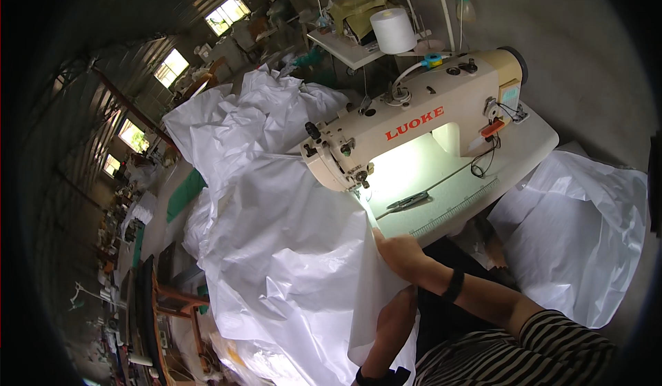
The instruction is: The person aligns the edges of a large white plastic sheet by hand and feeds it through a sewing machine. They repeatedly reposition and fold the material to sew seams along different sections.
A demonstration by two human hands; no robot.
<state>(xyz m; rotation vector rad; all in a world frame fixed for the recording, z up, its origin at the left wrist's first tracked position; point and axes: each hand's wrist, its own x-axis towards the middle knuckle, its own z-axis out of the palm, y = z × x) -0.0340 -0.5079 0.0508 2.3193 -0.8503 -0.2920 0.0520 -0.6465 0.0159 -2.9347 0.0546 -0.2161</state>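
A white, glossy plastic sheet (276, 227) lies heaped over the left side of the sewing machine (414, 120) and hangs down toward me. Its folded edge runs to the lit needle area. My right hand (403, 255), a black band on its wrist, is closed on this edge near the front of the machine bed. Below it, my left hand (394, 320) is beside the hanging sheet, and its fingers are hidden behind my right wrist. A pair of thread snips (409, 202) rests on the bed, right of the needle.
A measuring scale (455, 206) runs along the bed's front edge. More white sheeting (576, 227) is piled at the right. A white thread cone (393, 31) stands behind the machine. A wooden frame (181, 300) and a cluttered workshop lie to the left.
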